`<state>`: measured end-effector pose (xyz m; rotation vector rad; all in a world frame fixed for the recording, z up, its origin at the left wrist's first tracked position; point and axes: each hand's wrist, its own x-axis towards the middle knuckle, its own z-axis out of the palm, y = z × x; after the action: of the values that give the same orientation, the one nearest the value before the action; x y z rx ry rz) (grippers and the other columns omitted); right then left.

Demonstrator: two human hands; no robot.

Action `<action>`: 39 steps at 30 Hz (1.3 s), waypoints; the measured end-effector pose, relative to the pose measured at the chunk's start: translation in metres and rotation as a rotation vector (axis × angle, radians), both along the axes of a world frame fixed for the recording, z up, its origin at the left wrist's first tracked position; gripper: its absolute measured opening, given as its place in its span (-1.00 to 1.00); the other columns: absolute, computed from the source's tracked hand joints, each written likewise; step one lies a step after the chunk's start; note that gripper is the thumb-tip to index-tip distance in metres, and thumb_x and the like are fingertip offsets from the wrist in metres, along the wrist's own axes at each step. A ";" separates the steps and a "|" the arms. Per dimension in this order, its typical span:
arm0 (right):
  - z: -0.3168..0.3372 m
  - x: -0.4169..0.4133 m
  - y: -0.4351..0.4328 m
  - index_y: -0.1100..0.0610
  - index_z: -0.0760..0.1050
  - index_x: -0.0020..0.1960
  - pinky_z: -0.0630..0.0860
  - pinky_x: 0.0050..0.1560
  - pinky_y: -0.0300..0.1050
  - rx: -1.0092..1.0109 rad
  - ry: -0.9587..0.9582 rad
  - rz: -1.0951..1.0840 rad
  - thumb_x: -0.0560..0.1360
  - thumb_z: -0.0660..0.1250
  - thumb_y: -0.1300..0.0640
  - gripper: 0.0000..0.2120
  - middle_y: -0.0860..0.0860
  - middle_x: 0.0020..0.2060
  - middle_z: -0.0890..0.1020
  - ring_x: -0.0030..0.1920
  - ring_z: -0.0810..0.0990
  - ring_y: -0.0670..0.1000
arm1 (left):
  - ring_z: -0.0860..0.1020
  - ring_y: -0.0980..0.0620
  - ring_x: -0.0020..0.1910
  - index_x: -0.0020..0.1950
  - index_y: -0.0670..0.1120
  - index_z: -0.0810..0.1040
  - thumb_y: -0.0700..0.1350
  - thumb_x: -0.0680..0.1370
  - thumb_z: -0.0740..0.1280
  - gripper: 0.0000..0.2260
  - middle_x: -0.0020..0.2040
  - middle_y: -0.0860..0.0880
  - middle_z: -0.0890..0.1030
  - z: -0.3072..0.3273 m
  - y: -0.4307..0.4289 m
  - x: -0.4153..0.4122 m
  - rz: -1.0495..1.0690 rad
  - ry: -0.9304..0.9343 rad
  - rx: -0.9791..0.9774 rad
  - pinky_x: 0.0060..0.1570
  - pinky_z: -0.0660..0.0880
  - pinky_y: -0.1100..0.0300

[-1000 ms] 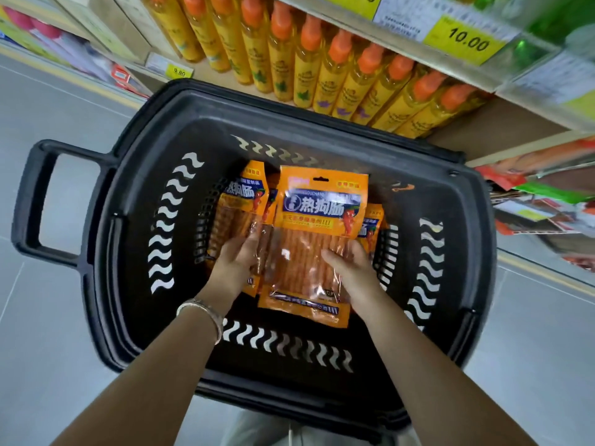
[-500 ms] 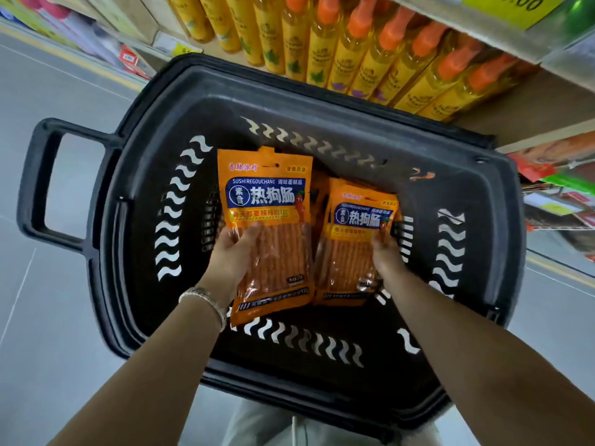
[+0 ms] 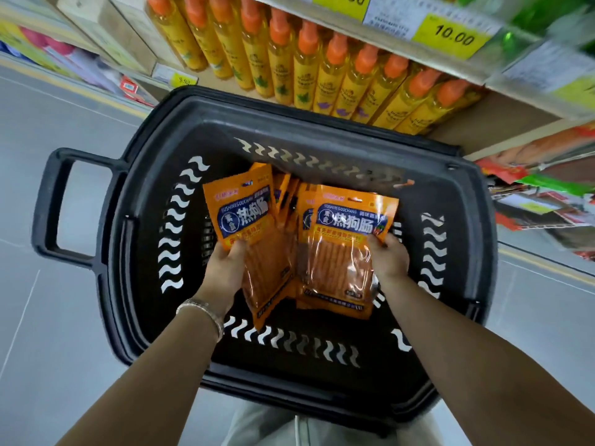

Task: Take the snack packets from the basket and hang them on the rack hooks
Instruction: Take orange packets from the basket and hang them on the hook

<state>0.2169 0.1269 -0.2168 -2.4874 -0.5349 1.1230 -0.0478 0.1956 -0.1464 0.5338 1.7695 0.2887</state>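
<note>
Watching from the aisle: half a second back only the left hand (image 3: 225, 268) had anything up, while the right hand (image 3: 389, 262) was fishing at a packet lying flat. Now the right one's lifted too, so it's one orange snack pack per hand. Both are held over the black basket (image 3: 322, 120), not clear of it yet. The left packet (image 3: 240, 220) has tipped sideways a bit since then; the right packet (image 3: 347, 239) faces up pretty square.

Grip-wise, the left thumb is pressed on the front of its packet near the left edge, with the other fingers tucked behind where I can't see them. Same deal on the right: pinching the right edge, thumb on front, rest hidden.

The spare packets (image 3: 286, 194) stand on edge in the basket between the two held ones. No rack hooks in sight, just a shelf of yellow bottles (image 3: 322, 75) behind. I'd say the grabbing is done for this pair and carrying them to the hooks comes next. No hanging has started, and there's more to come back for.
</note>
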 end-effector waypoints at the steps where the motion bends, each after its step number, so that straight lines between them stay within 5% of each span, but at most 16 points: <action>1: 0.005 0.000 -0.001 0.12 0.53 0.05 0.51 -0.09 -0.03 0.009 -0.002 0.009 0.57 0.24 -0.01 -0.78 0.09 -0.13 0.63 -0.10 0.59 0.13 | 0.62 -0.03 -0.02 0.15 0.11 0.48 0.17 0.49 0.21 -0.71 0.00 0.01 0.65 0.006 0.000 0.000 0.006 -0.002 -0.004 0.03 0.55 -0.08; 3: 0.018 -0.001 -0.002 0.09 0.52 0.11 0.50 -0.05 -0.05 0.043 0.036 0.001 0.57 0.23 0.04 -0.80 0.10 -0.06 0.63 -0.09 0.58 0.10 | 0.61 -0.02 -0.02 0.10 0.17 0.46 0.28 0.44 0.20 -0.68 0.04 0.01 0.63 0.021 0.001 0.003 0.007 -0.009 -0.023 -0.02 0.55 -0.01; 7: 0.058 -0.006 -0.003 0.04 0.53 -0.06 0.48 -0.18 -0.15 0.146 0.175 -0.009 0.51 0.33 0.06 -0.94 0.02 -0.17 0.65 -0.11 0.63 0.06 | 0.53 -0.15 0.18 0.43 -0.03 0.30 0.49 0.36 0.14 -0.18 0.25 -0.11 0.53 0.054 0.006 0.013 0.011 -0.009 -0.060 0.20 0.47 -0.13; 11: 0.120 -0.012 -0.014 0.19 0.51 -0.15 0.46 -0.15 -0.05 0.258 0.135 0.121 0.53 0.28 -0.09 -0.67 0.08 -0.29 0.60 -0.21 0.59 0.08 | 0.53 -0.10 0.11 0.32 -0.13 0.44 0.26 0.56 0.12 -0.46 0.17 -0.11 0.58 0.099 0.007 0.026 -0.111 0.066 0.119 0.17 0.45 0.02; 15: 0.185 -0.008 -0.032 0.19 0.48 -0.05 0.46 -0.05 0.02 0.398 0.031 0.091 0.57 0.22 -0.06 -0.71 0.08 -0.21 0.59 -0.12 0.56 0.09 | 0.52 0.05 0.00 0.22 0.05 0.45 0.02 0.62 0.19 -0.80 -0.05 0.13 0.56 0.157 0.002 0.038 -0.291 0.020 0.388 -0.02 0.39 0.19; 18: 0.233 0.008 -0.045 -0.01 0.47 -0.06 0.42 -0.15 -0.04 0.566 -0.007 0.002 0.55 0.20 -0.10 -0.81 -0.08 -0.28 0.57 -0.21 0.53 -0.07 | 0.53 0.19 -0.03 0.13 0.10 0.51 -0.06 0.61 0.24 -0.86 -0.06 0.17 0.57 0.200 0.000 0.056 -0.367 -0.019 0.538 -0.03 0.36 0.30; 20: 0.263 0.023 -0.056 0.03 0.50 0.02 0.45 -0.10 -0.05 0.660 -0.045 -0.061 0.55 0.20 -0.11 -0.77 0.03 -0.25 0.61 -0.21 0.54 -0.06 | 0.50 0.37 -0.18 0.03 0.15 0.51 -0.07 0.60 0.26 -0.88 -0.15 0.27 0.52 0.229 0.000 0.071 -0.404 -0.022 0.648 -0.09 0.37 0.39; 23: 0.306 0.056 -0.074 -0.09 0.49 -0.13 0.43 -0.20 -0.35 0.845 -0.127 -0.153 0.57 0.24 0.03 -0.88 -0.07 -0.29 0.58 -0.31 0.46 -0.26 | 0.57 0.05 -0.14 0.02 0.04 0.56 0.02 0.59 0.26 -0.87 -0.15 0.07 0.60 0.271 -0.006 0.105 -0.439 -0.085 0.750 -0.04 0.47 0.14; 28: 0.373 0.136 -0.099 0.05 0.47 -0.21 0.41 -0.15 -0.13 0.972 -0.361 -0.172 0.58 0.22 0.03 -0.78 -0.01 -0.31 0.56 -0.24 0.49 -0.05 | 0.45 0.28 -0.40 -0.24 0.03 0.51 0.12 0.57 0.22 -0.74 -0.37 0.25 0.49 0.342 -0.022 0.190 -0.396 -0.111 0.976 -0.47 0.27 0.51; 31: 0.410 0.190 -0.118 0.16 0.46 -0.22 0.32 -0.22 0.00 1.021 -0.476 -0.129 0.60 0.19 0.01 -0.70 0.07 -0.37 0.52 -0.28 0.45 0.07 | 0.40 0.26 -0.30 -0.24 0.08 0.52 0.13 0.58 0.22 -0.74 -0.31 0.20 0.50 0.379 -0.038 0.245 -0.400 -0.115 1.117 -0.27 0.27 0.43; 35: 0.462 0.257 -0.141 -0.01 0.28 -0.36 0.16 -0.33 -0.17 1.110 -0.651 -0.083 0.60 0.22 0.08 -0.65 -0.15 -0.45 0.38 -0.38 0.35 0.00 | 0.53 0.20 -0.14 -0.17 0.11 0.52 0.08 0.58 0.25 -0.84 -0.14 0.15 0.58 0.418 -0.058 0.311 -0.369 -0.194 1.291 -0.20 0.32 0.35; 39: 0.522 0.310 -0.158 0.05 0.50 -0.05 0.26 -0.31 -0.25 1.272 -0.709 -0.015 0.60 0.19 0.05 -0.85 -0.23 -0.32 0.48 -0.32 0.43 -0.18 | 0.62 0.10 -0.08 -0.12 0.08 0.59 0.06 0.56 0.30 -0.88 -0.11 0.13 0.66 0.462 -0.075 0.355 -0.315 -0.371 1.385 -0.12 0.53 0.22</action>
<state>0.5269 -0.0308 0.3050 -1.5907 -0.9885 -0.2330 0.3071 0.1202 0.3158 1.5731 0.8770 1.3068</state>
